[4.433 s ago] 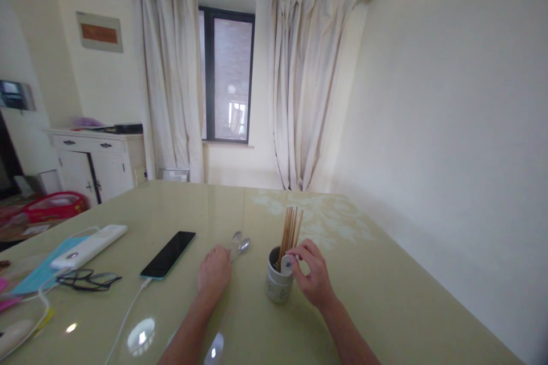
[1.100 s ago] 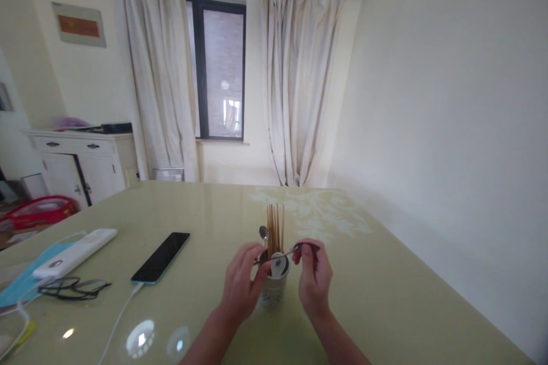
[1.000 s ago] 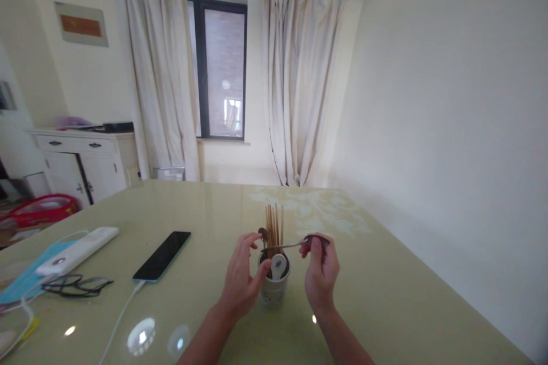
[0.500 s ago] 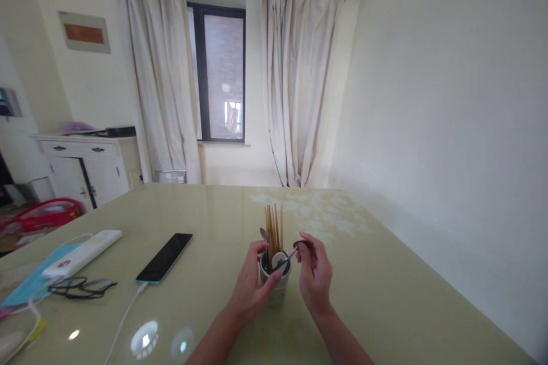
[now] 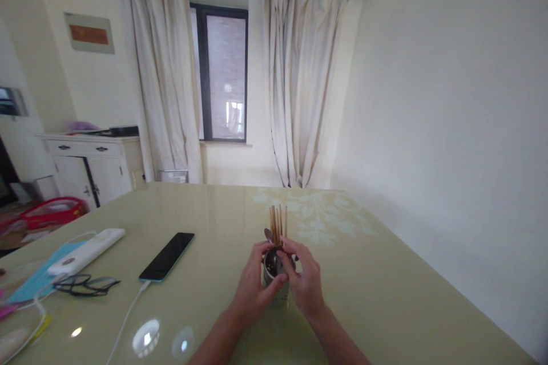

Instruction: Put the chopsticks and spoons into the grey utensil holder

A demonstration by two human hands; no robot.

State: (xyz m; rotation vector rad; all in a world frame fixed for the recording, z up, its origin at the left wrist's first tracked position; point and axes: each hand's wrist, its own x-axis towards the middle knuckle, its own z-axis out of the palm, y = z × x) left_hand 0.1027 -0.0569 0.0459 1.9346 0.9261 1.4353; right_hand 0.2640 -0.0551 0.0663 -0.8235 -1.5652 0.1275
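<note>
A cylindrical utensil holder [image 5: 280, 295] stands on the table with several wooden chopsticks [image 5: 277, 222] upright at its far side. One metal spoon [image 5: 268, 235] leans out of the holder at the left, bowl up. My left hand [image 5: 252, 285] wraps around the holder's left side, with the thumb across the front near the rim. Over the mouth of the holder, my right hand [image 5: 306, 279] has its fingers closed on a second spoon [image 5: 280, 265], whose dark bowl shows just under the fingertips. That spoon's handle is hidden.
Left on the table lie a black phone [image 5: 166, 256] with a white cable, folded glasses [image 5: 85, 285], a white power strip [image 5: 85, 252] and a blue mask [image 5: 29, 288]. A wall runs along the right. Curtains [image 5: 166, 68] and a window are beyond the far edge.
My right hand has moved left and in over the holder, bringing the spoon from beside the rim to its mouth. My left hand keeps its hold on the holder.
</note>
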